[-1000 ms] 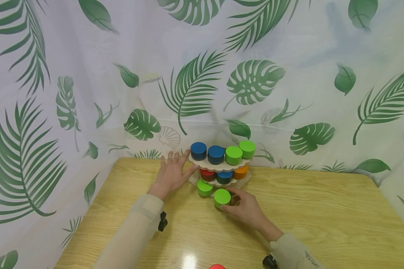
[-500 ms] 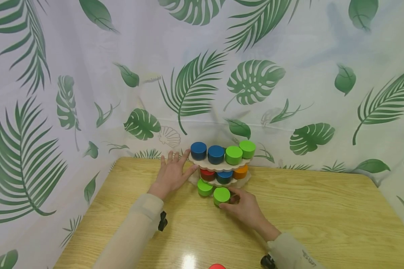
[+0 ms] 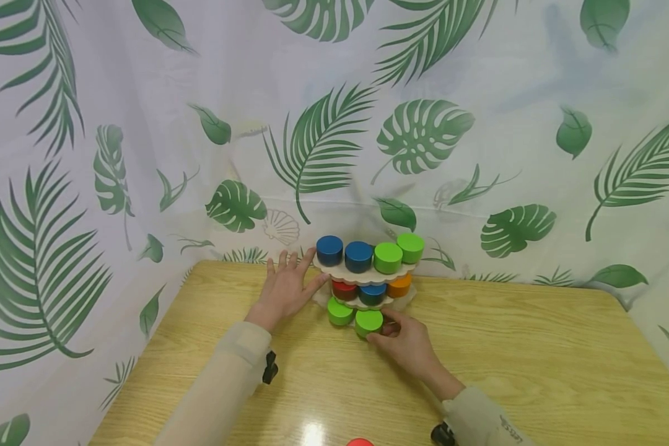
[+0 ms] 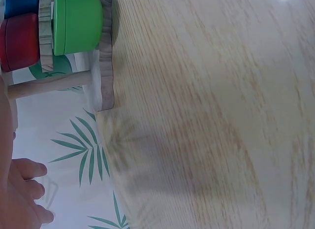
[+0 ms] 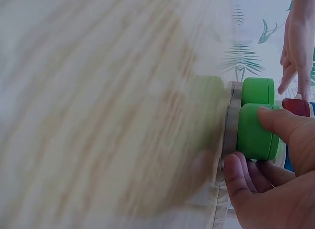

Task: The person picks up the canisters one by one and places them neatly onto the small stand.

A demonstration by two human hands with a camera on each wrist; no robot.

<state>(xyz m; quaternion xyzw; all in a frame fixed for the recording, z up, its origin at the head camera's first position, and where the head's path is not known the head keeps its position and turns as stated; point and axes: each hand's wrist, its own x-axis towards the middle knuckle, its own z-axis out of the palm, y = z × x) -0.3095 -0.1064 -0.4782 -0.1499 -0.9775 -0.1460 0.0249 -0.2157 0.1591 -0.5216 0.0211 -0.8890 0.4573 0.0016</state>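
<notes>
A tiered wooden stand (image 3: 362, 280) with scalloped shelves bears round lidded tins. My right hand (image 3: 407, 344) holds a green tin (image 3: 369, 322) by its side at the bottom tier. In the right wrist view, the thumb lies on this green tin (image 5: 253, 133) with the other fingers below it; its base meets the bottom shelf's edge. Another green tin (image 3: 340, 311) stands just left of it. Fingers spread, my left hand (image 3: 284, 291) reaches the stand's left side, with thumb and index finger at the top shelf; firm contact cannot be told.
On the top shelf stand blue tins (image 3: 329, 250) and green tins (image 3: 388, 257). The middle shelf bears a red tin (image 3: 344, 290), a blue tin (image 3: 372, 293) and an orange tin (image 3: 399, 285). A red round top (image 3: 360, 442) shows at the bottom edge, on the wooden table (image 3: 535, 359). Leaf-patterned cloth (image 3: 334, 124) hangs behind.
My right hand has moved the green tin slightly back, closer to the stand and the neighbouring green tin. The left hand has stayed in place.
</notes>
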